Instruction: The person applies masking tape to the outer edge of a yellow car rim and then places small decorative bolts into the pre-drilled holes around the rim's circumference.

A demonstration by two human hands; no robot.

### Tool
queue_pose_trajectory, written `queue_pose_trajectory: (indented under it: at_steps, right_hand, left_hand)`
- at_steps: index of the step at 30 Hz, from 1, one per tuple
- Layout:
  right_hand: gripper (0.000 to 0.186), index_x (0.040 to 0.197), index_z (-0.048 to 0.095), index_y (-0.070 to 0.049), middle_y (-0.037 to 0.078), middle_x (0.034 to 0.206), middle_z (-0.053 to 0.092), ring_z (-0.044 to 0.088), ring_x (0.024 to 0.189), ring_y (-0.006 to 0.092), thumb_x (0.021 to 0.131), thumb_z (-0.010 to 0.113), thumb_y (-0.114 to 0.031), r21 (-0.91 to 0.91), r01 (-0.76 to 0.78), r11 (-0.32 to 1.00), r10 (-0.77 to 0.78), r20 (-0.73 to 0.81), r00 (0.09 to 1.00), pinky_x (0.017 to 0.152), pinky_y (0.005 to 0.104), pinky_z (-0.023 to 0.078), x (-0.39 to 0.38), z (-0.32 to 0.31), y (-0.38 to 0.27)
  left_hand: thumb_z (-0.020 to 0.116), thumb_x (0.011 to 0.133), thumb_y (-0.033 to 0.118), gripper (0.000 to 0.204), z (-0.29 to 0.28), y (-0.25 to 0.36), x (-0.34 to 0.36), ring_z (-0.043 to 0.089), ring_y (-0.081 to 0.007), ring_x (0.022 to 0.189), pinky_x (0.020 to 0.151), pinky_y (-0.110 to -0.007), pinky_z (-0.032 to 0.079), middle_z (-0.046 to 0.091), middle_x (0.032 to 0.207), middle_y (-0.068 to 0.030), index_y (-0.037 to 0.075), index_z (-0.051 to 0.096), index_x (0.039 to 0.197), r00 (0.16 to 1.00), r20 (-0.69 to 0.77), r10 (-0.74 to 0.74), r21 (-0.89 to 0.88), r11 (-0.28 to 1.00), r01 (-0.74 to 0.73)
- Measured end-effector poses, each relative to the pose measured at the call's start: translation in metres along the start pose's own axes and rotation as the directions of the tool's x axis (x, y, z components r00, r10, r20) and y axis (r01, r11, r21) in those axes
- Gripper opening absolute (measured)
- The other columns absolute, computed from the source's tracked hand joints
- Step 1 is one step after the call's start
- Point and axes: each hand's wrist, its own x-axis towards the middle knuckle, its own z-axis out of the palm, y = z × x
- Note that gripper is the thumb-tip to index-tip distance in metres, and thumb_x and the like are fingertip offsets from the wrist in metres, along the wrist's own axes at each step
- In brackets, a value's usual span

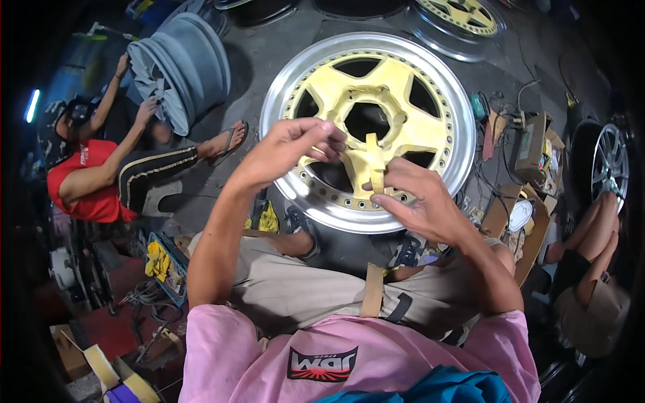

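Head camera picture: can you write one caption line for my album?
Both hands, left and right, hold a strip of masking tape over a yellow-masked car wheel.

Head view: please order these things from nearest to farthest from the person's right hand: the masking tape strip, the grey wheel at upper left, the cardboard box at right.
Measured from the right hand:
1. Masking tape strip: pinched in that hand, over the yellow wheel.
2. Cardboard box: on the floor to the right.
3. Grey wheel: far upper left, beside another person.
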Motion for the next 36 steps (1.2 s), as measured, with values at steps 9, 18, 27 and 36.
queue_pose_trajectory:
  at_steps: [9,18,27,36]
  right_hand:
    - [0.016,0.098,0.069,-0.001,0.012,0.1,0.065,0.065,0.096,0.0304,0.086,0.076,-0.007,-0.136,0.14,0.981,-0.138,0.025,0.99,0.081,0.0407,0.053,0.019,0.02,-0.009]
    - [0.022,0.098,0.067,-0.003,0.01,0.098,0.059,0.06,0.095,0.0298,0.077,0.074,-0.005,-0.166,0.268,0.949,-0.23,0.219,0.948,0.083,0.0416,0.053,0.022,0.041,-0.014]
    - [0.023,0.098,0.066,-0.002,0.011,0.097,0.058,0.06,0.091,0.0303,0.077,0.074,-0.005,-0.163,0.288,0.944,-0.255,0.198,0.946,0.08,0.0415,0.053,0.018,0.039,-0.007]
    - [0.039,0.129,0.062,0.0,0.017,0.099,0.061,0.064,0.091,0.0359,0.092,0.067,-0.009,-0.252,0.094,0.963,-0.096,0.006,0.995,0.076,0.0466,0.052,0.031,0.034,0.002]
  left_hand:
    - [0.063,0.105,0.023,0.034,0.009,0.008,-0.036,0.068,-0.0136,0.106,0.093,-0.03,0.055,0.071,0.112,-0.0089,-0.003,0.067,0.126,0.987,-0.104,0.121,0.012,0.993,-0.12]
    - [0.068,0.102,0.027,0.03,-0.01,0.011,-0.057,0.06,-0.0074,0.083,0.073,-0.027,0.049,0.072,0.093,-0.0022,0.003,0.073,0.12,0.989,0.149,-0.006,0.383,0.922,-0.052]
    - [0.07,0.1,0.019,0.019,-0.013,-0.002,-0.045,0.06,-0.0058,0.084,0.073,-0.025,0.048,0.07,0.091,0.0007,0.001,0.071,0.106,0.981,0.195,0.019,0.21,0.976,-0.06]
    - [0.075,0.096,0.017,0.021,-0.024,-0.019,-0.024,0.06,-0.0042,0.077,0.069,-0.022,0.049,0.069,0.09,0.0007,-0.002,0.073,0.103,0.961,-0.27,-0.054,0.103,0.991,0.085]
